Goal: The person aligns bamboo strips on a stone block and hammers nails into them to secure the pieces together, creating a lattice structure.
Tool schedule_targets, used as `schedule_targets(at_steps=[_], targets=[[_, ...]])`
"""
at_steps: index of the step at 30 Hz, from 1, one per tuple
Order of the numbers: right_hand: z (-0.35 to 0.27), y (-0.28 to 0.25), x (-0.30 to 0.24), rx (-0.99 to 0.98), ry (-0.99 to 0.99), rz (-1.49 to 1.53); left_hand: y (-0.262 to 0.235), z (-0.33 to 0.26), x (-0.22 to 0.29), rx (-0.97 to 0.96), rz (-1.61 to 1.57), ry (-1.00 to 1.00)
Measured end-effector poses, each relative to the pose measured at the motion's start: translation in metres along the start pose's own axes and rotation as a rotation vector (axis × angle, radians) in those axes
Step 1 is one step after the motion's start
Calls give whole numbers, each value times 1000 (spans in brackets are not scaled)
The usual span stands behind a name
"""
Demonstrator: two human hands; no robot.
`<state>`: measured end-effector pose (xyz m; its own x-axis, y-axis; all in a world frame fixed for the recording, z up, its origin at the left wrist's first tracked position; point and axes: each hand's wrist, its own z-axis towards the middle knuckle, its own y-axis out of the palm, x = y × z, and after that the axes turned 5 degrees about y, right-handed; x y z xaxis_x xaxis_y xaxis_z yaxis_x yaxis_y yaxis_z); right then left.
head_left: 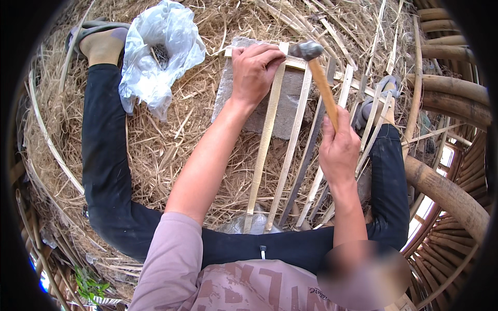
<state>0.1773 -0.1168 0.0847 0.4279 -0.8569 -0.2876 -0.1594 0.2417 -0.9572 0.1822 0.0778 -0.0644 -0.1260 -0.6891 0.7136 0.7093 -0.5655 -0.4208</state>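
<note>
My right hand (340, 147) is wrapped round the wooden handle of a hammer (324, 85). The hammer's dark metal head is up by the top end of a long bamboo slat (265, 137), just right of my left fingertips. My left hand (257, 70) rests over a crosswise strip (297, 64), thumb and fingers pinched together at the joint. Whatever lies in that pinch is too small to make out. Several more slats (291, 140) run from the crosswise strip toward my lap, spaced apart. Under the joint lies a flat grey stone block (225, 96).
A clear plastic bag (161, 78) holding a pile of nails (160, 54) lies left of the block. Straw and shavings (171, 155) cover the ground. My outstretched legs flank the slats. Thick bamboo poles (446, 192) stand along the right, with loose strips (381, 39) at the far right.
</note>
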Motion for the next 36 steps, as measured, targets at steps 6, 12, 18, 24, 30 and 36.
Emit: schedule_targets(at_steps=[6, 12, 18, 24, 30, 36], targets=[[4, 7, 0, -25, 10, 2, 0, 1, 0, -8, -6, -24], [-1, 11, 2, 3, -27, -21, 0, 1, 0, -35, 3, -36], [-5, 15, 6, 50, -40, 18, 3, 3, -1, 3, -26, -25], [-4, 19, 9, 54, -89, -21, 1, -1, 1, 23, -35, -47], [3, 19, 8, -51, -30, -76, 2, 1, -2, 1, -25, -74], [-3, 19, 9, -47, -10, -63, 0, -1, -4, -25, -10, -47]])
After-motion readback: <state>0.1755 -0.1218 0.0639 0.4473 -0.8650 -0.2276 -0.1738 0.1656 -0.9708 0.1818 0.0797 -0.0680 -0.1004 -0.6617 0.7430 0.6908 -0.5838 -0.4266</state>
